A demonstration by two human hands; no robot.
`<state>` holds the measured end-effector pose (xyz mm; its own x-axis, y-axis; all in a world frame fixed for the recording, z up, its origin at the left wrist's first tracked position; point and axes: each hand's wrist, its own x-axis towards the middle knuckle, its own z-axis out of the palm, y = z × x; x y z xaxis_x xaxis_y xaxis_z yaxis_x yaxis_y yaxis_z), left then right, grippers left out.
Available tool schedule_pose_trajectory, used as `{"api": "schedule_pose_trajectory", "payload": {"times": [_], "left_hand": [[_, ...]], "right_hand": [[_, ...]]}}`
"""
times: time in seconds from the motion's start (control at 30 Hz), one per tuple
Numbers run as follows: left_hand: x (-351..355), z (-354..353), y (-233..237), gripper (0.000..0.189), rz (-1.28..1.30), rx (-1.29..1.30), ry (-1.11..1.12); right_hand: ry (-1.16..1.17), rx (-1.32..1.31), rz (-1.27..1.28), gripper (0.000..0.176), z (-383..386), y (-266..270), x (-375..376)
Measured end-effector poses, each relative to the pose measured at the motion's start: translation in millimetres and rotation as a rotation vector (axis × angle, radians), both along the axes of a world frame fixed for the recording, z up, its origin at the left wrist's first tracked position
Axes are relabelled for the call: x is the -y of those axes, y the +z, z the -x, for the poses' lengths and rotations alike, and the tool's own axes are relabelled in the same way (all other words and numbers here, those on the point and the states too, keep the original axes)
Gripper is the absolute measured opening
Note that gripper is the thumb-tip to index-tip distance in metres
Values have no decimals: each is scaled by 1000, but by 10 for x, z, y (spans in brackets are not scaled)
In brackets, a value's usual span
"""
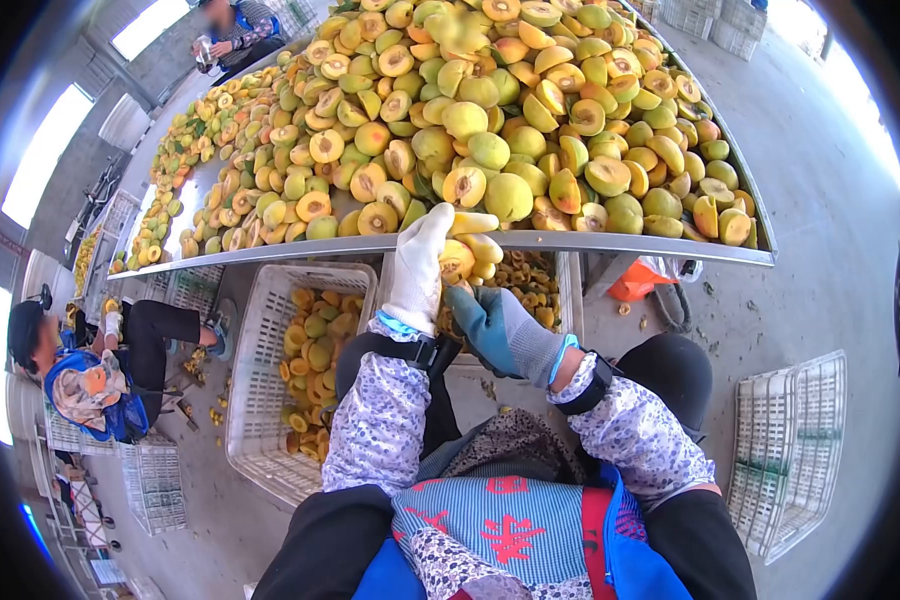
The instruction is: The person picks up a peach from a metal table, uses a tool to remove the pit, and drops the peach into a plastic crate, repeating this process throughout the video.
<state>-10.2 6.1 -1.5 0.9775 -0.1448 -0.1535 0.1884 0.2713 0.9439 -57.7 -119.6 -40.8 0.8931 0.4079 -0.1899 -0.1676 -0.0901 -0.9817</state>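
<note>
Apron (500, 520) nearest us; beyond it our left hand (418, 268) pinches a peach (457, 262) at the table (620, 250) edge — our right hand (498, 325), curled, grip unclear, sits just below-right.

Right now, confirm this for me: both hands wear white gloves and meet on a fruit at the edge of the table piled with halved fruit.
One detail is wrong. Only the left hand wears a white glove; the right hand wears a blue-green one, as the head view shows. The rest stands: they meet on a fruit at the table edge.
</note>
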Motion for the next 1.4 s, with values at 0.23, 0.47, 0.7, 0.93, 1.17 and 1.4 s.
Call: {"api": "schedule_pose_trajectory", "payload": {"times": [0.23, 0.47, 0.7, 0.93, 1.17, 1.4], "left_hand": [[-32, 10, -27, 55, 204, 13, -29], [37, 5, -164, 59, 303, 8, 53], [81, 60, -51, 55, 209, 39, 102], [-84, 23, 48, 53, 115, 83, -122], [70, 81, -53, 52, 406, 15, 66], [6, -59, 0, 54, 108, 99, -106]], "right_hand": [[127, -317, -102, 52, 4, 312, 163], [84, -348, -126, 54, 46, 389, 119], [-17, 42, -88, 54, -14, -24, -14], [149, -234, -40, 56, 38, 262, 174], [117, -366, -258, 60, 89, 309, 142], [93, -216, 136, 54, 25, 389, 212]]}}
